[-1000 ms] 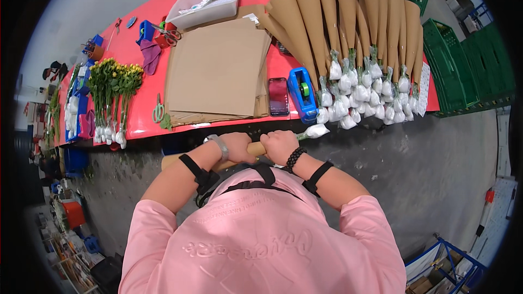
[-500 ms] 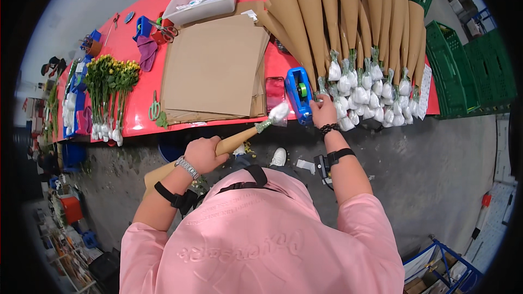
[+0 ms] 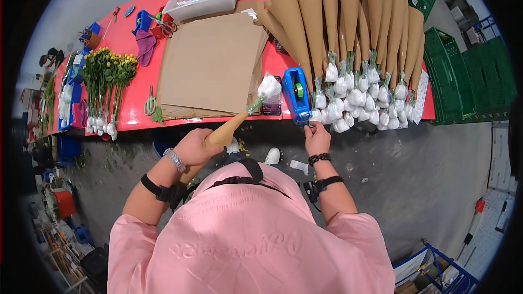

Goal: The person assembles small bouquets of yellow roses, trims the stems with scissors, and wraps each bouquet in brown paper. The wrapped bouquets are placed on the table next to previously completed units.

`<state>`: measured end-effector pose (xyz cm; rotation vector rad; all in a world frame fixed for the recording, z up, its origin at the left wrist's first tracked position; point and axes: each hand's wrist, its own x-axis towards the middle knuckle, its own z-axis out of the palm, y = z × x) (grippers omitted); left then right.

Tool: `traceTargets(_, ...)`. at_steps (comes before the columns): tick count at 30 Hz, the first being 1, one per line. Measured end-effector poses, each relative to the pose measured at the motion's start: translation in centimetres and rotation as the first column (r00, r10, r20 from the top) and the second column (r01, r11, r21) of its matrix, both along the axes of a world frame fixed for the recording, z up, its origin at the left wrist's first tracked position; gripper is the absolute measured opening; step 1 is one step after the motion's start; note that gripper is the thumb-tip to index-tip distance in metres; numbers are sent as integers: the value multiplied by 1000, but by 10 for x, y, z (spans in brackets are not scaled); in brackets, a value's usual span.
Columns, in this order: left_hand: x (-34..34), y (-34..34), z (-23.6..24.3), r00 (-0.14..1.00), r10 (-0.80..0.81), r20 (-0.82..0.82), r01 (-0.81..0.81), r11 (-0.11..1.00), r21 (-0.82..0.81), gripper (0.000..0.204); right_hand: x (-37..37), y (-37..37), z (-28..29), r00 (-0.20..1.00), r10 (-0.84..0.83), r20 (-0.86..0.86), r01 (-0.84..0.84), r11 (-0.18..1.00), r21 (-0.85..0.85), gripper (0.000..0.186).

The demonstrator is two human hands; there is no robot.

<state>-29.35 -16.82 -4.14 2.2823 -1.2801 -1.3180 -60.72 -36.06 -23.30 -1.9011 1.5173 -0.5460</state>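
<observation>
My left hand (image 3: 197, 148) is closed round a bouquet wrapped in a brown paper cone (image 3: 227, 130). Its stem end, tipped with a white water-filled-looking bag (image 3: 269, 87), points away to the right over the table edge. My right hand (image 3: 317, 140) pinches at the near end of a blue tape dispenser (image 3: 296, 98), thumb and finger together on what looks like the tape's end; the strip itself is hardly visible. A green-cored roll sits in the dispenser. Right of it lie several wrapped bouquets (image 3: 357, 16) with white-bagged stems (image 3: 357, 97).
Brown paper sheets (image 3: 210, 68) are stacked on the red table (image 3: 136, 122). Beside them lie green-handled scissors (image 3: 150, 101), yellow flowers (image 3: 110, 76) and a phone (image 3: 271, 108). A white bin (image 3: 204, 0) stands behind; green crates (image 3: 452, 71) are at the right.
My right hand has moved nearer to me, from beside the bagged stems to the dispenser's front end. The bouquet in my left hand has tilted, its bagged end rising and shifting left.
</observation>
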Motion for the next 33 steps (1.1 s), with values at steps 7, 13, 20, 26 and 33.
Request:
traceTargets(7, 5, -1, -7, 873, 133, -469, -104, 991, 88, 23, 3, -54, -5, 843, 149, -517, -115, 989, 96, 24)
traceTargets(13, -2, -9, 3, 938, 100, -333, -120, 992, -39, 25, 21, -17, 72, 885, 439, 157, -466, 829, 311, 34)
traceTargets(20, -27, -38, 12, 986, 53, -155, -81, 980, -181, 31, 103, 41, 170, 691, 344, 635, -595, 770, 231, 26)
traceTargets(26, -14, -35, 9, 714, 14, -700, -111, 989, -94, 50, 101, 44, 170, 763, 393, 514, -514, 851, 112, 33)
traceTargets(33, -19, -26, 2, 249, 156, -956, 53, 983, 175, 88, 101, 31, 169, 331, 857, 396, -674, 508, -536, 44)
